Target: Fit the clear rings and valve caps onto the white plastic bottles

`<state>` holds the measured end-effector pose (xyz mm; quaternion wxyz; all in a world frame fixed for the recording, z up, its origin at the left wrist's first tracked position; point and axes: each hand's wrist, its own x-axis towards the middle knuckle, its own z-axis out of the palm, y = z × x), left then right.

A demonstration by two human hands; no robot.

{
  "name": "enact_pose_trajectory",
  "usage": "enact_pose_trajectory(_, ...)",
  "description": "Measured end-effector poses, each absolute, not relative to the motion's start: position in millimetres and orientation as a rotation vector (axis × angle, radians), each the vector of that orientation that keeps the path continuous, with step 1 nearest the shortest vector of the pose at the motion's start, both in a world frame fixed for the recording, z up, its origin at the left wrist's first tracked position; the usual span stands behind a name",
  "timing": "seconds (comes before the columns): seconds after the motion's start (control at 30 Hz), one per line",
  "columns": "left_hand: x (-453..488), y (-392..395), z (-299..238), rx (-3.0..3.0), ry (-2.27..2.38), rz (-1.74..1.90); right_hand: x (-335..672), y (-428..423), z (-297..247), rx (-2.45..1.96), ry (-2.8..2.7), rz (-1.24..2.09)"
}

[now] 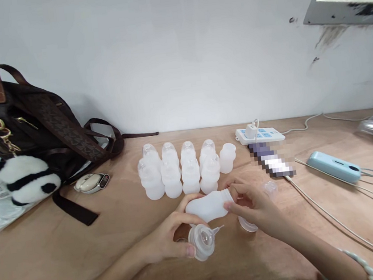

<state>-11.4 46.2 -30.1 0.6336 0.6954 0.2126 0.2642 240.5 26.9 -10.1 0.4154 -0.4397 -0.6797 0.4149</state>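
A white, translucent baby bottle (206, 207) lies tilted sideways between my hands, its open neck to the right. My left hand (172, 231) grips a clear bottle collar with a nipple and a thin tube (203, 241) between thumb and fingers. Its index finger also rests behind the bottle's base. My right hand (254, 202) pinches the bottle at its neck; whether anything small is in those fingertips I cannot tell. Partly hidden under that hand, a clear ring-shaped part (248, 225) lies on the table. A clear cap (270, 188) sits just beyond the right hand.
Behind my hands stand several capped baby bottles (190, 175) in two rows, with an uncapped bottle (228, 157) at their right. A power strip (266, 134), a phone (271, 159) and a light-blue device (334, 167) lie right, with cables. Left are a dark backpack (31, 112) and a mouse (90, 183).
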Motion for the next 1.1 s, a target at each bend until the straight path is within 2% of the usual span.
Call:
enact_pose_trajectory(0.1, -10, 45, -30, 1.573, 0.477, 0.636, 243, 23, -9, -1.106, -1.804, 0.593)
enact_pose_trajectory(0.2, -9, 45, -31, 1.563, 0.443, 0.646, 242, 15, -5, -0.910, -1.953, 0.168)
enact_pose_trajectory(0.33, -7, 43, -33, 1.574, 0.369, 0.685, 229, 4, -2, -0.626, -2.330, -0.101)
enact_pose_trajectory(0.43, -4, 42, -32, 1.598, 0.368, 0.641, 218, -1, -5, -0.562, -2.419, -0.223)
enact_pose_trajectory(0.53, -3, 41, -30, 1.576, 0.384, 0.607, 215, -2, -7, -0.556, -2.377, -0.247)
enact_pose_trajectory(0.67, -5, 44, -30, 1.503, 0.425, 0.697, 226, 1, -1, -0.582, -2.249, -0.098)
enact_pose_trajectory(0.87, -12, 51, -34, 1.268, 0.619, 0.775, 247, 15, 4, -0.906, -1.957, -0.012)
enact_pose_trajectory(1.1, -14, 49, -33, 0.948, 0.505, 0.750, 250, 24, -2, -0.932, -2.036, 0.260)
